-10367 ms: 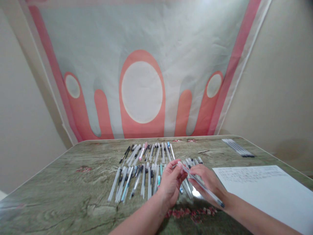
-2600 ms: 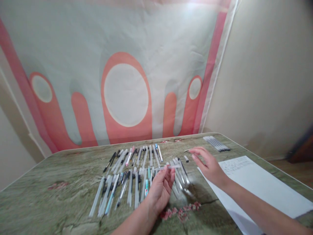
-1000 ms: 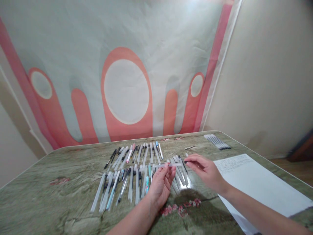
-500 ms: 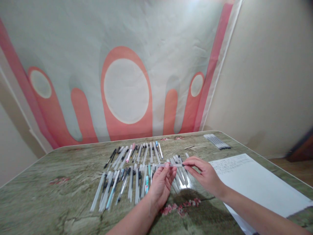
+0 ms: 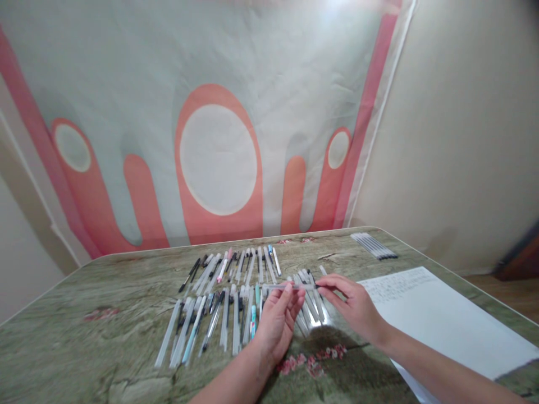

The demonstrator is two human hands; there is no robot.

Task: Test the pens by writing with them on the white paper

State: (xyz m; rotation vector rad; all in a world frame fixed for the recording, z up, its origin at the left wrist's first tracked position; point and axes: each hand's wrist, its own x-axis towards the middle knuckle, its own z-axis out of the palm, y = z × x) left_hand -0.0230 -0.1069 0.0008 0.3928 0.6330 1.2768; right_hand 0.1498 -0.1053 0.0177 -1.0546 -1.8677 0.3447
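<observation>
Fingers of left hand (image 5: 275,317) pinch clear pen (image 5: 290,287); right hand (image 5: 351,300) fingers grip its tip.

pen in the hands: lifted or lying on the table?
Lifted. The clear pen is held level above the rows of pens, left hand pinching its barrel, right hand at its dark end.

green wood-grain table (image 5: 84,359), grey and coral patterned wall hanging (image 5: 219,112), beige wall (image 5: 463,140)

Left hand (image 5: 275,320), right hand (image 5: 351,303): fingertips pinched
</observation>
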